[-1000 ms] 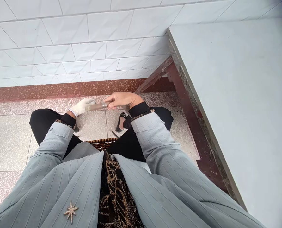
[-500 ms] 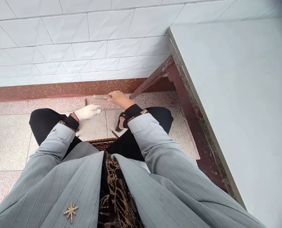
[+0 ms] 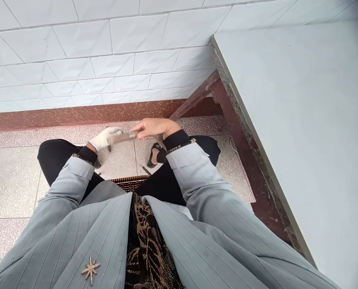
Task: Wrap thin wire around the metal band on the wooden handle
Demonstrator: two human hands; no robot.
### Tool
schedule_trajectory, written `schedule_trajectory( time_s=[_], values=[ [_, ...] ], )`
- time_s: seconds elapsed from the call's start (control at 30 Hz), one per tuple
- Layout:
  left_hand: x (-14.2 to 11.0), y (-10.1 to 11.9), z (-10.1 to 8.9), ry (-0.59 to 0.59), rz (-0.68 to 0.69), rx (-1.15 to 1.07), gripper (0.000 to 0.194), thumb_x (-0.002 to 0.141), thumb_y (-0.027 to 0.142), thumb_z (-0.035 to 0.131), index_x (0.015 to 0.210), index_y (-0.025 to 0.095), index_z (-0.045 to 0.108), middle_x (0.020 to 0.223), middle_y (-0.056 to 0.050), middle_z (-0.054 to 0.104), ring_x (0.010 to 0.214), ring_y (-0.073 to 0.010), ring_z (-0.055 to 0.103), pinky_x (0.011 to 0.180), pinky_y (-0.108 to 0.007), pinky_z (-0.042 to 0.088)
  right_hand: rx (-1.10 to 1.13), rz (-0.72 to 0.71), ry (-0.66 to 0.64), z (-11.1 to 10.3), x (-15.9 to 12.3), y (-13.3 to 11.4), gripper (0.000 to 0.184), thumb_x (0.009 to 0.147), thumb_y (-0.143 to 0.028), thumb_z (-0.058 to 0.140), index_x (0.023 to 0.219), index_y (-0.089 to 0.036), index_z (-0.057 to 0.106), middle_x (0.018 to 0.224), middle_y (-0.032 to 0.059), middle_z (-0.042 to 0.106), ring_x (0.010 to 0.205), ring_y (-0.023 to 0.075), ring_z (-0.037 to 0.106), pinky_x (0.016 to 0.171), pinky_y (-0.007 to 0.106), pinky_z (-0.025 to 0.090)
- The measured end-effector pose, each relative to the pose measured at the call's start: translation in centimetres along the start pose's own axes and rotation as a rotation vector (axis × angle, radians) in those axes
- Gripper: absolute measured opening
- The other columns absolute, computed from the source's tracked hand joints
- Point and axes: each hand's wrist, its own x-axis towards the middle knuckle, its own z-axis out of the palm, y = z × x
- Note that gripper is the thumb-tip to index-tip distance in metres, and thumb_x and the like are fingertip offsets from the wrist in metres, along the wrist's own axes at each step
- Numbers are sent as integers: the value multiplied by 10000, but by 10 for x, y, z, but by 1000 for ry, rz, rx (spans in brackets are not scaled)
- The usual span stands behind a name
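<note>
My right hand [image 3: 150, 127] is bare and closed around a pale brown rod-like tool [image 3: 120, 137], which has a ridged band near my fingers. The tool is smeared by motion, so its exact kind cannot be told. It points left across my left hand [image 3: 102, 138], which wears a white knitted glove. The gloved fingers are curled closed. What they hold is hidden, and I cannot make out whether the tool touches the glove. Both hands are above the floor in front of my knees.
Below my lap shows the rim of a brown wicker basket [image 3: 129, 182]. A dark short rod [image 3: 146, 170] lies on the tiled floor beside my black shoe [image 3: 153, 154]. On the right stands a pale-topped table [image 3: 287, 120] with a reddish-brown frame. A white tiled wall [image 3: 76, 38] is ahead.
My right hand has brought the tool down and slightly right, so that it now crosses the glove. My left hand has drawn back a little to the left and up.
</note>
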Motion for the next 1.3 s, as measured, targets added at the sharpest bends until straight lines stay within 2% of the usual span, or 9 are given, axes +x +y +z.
schedule_trajectory(
  time_s=[0.1,0.23,0.43,0.6,0.77,0.93,1.03,1.17,1.3],
  values=[
    [1,-5,7,-40,-10,-46,418,968,516,500,1011,133,662,655,17,503,525,-82,374,528,-225,328,233,-134,388,-6,-7,-2,285,823,-271,767,1070,-135,725,781,-12,674,625,79,543,610,208,456],
    [2,-6,15,-113,-5,66,385,988,456,459,1025,139,675,655,27,466,534,-87,375,525,-226,313,446,-47,704,-6,-2,-2,137,857,-196,750,940,-125,666,679,-14,625,546,73,518,504,188,417],
    [1,4,15,-144,59,235,369,987,402,431,1023,135,683,724,8,523,624,-106,441,613,-248,360,352,120,800,-5,9,3,57,908,-76,643,880,-126,647,608,-25,578,486,65,469,467,193,374],
    [0,8,13,-157,83,356,390,991,406,403,1031,144,689,809,-15,609,703,-130,498,714,-275,400,21,247,793,-9,15,18,72,910,-144,656,956,-124,709,659,-4,594,549,96,512,543,236,404],
    [-2,9,13,-153,79,426,416,994,437,390,1044,151,688,858,-30,646,745,-148,544,753,-292,417,-511,417,695,-2,19,15,196,886,-242,687,1031,-139,770,846,66,692,744,164,603,645,283,391],
    [-3,12,10,-135,74,392,418,991,453,397,980,157,692,839,-31,659,755,-152,565,766,-294,433,-747,496,263,15,30,11,183,853,-249,707,978,-157,802,960,121,734,870,226,657,708,313,417],
    [-2,11,6,-117,78,349,382,976,426,427,949,150,690,864,-37,670,771,-146,567,772,-286,438,-616,494,12,24,34,13,142,838,-225,727,945,-176,807,783,58,703,737,177,635,684,291,426],
    [0,5,3,-107,39,223,407,968,472,458,939,136,686,835,-34,644,688,-119,508,669,-256,420,-326,397,-228,24,29,9,298,820,-240,741,1097,-138,784,710,-5,658,636,109,558,646,243,428],
    [1,0,2,-52,13,58,432,935,542,517,917,134,657,773,-23,604,655,-112,498,638,-253,428,-124,126,-212,10,10,-2,410,806,-341,772,1161,-136,762,838,11,710,697,105,578,686,241,450]
  ],
)
